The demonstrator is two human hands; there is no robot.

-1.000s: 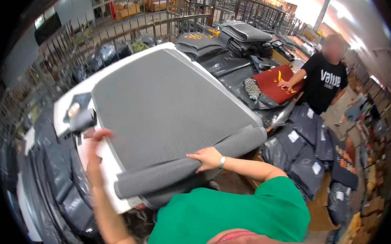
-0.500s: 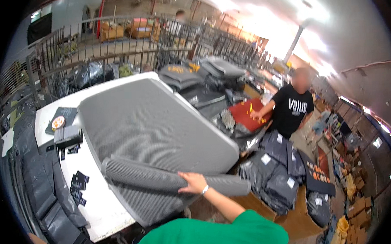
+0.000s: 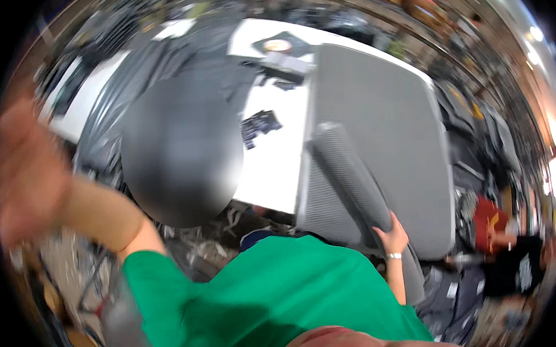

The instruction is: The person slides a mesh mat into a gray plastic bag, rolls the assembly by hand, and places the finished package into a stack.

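Note:
A large grey ribbed mat (image 3: 381, 125) with pale edging and rounded corners lies over a white table (image 3: 272, 174). Along its near left side runs a rolled grey mat (image 3: 351, 176), with more ribbed grey sheet beneath it. My right hand (image 3: 393, 235), a pale band on its wrist, grips the roll near its lower end, thumb apart from the fingers. Far out at the left edge, my left hand (image 3: 30, 175) is raised and smeared by motion, so its fingers are unclear. It is away from the mats, nearest the dark plastic sheeting (image 3: 109, 134).
Small black tags (image 3: 260, 126), a grey box (image 3: 286, 68) and a round roll (image 3: 277, 46) sit on the table. A blurred dark oval (image 3: 184, 153) hides part of the left side. Bagged dark packages (image 3: 451, 302) and a person in black (image 3: 518, 265) are at right.
My view has swung left, shifting the table and mats rightward in the picture. My left arm has come up into view at the left. My right hand remains on the rolled mat.

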